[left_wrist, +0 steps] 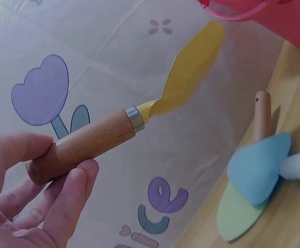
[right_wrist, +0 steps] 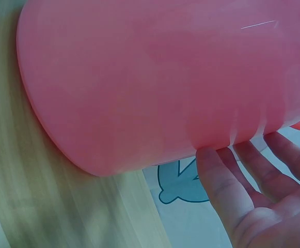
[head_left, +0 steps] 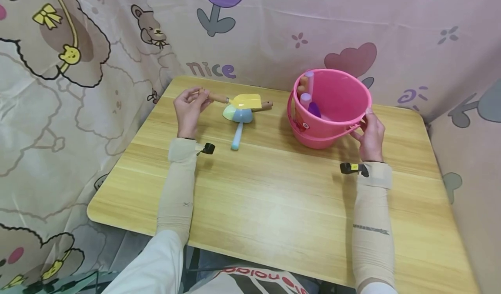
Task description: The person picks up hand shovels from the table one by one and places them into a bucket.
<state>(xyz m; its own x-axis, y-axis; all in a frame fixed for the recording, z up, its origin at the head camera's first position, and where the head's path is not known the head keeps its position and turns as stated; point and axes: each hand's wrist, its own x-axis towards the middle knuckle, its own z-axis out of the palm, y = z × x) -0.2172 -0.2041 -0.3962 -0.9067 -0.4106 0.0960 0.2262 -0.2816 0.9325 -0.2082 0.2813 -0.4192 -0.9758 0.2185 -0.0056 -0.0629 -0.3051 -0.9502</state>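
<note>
My left hand (head_left: 189, 111) pinches the wooden handle of a yellow toy shovel (head_left: 245, 101) near its end, the blade pointing right. In the left wrist view, this shovel (left_wrist: 191, 70) is raised, the thumb on one side of the handle and fingers on the other. Beneath it on the table lie a blue toy shovel (head_left: 238, 133) and a light green one (left_wrist: 240, 212) with a wooden handle, overlapping. My right hand (head_left: 372, 135) touches the side of a pink bucket (head_left: 322, 131), fingers (right_wrist: 217, 181) extended and fingertips against the wall. The bucket stands upright, tools inside.
Inside the bucket are purple handles (head_left: 305, 99), a purple piece (head_left: 314, 109) and brown wooden handles (head_left: 302, 85). The bucket's pink carrying handle (head_left: 336, 136) hangs down in front. A printed curtain (head_left: 266, 46) stands behind the wooden table (head_left: 274, 198).
</note>
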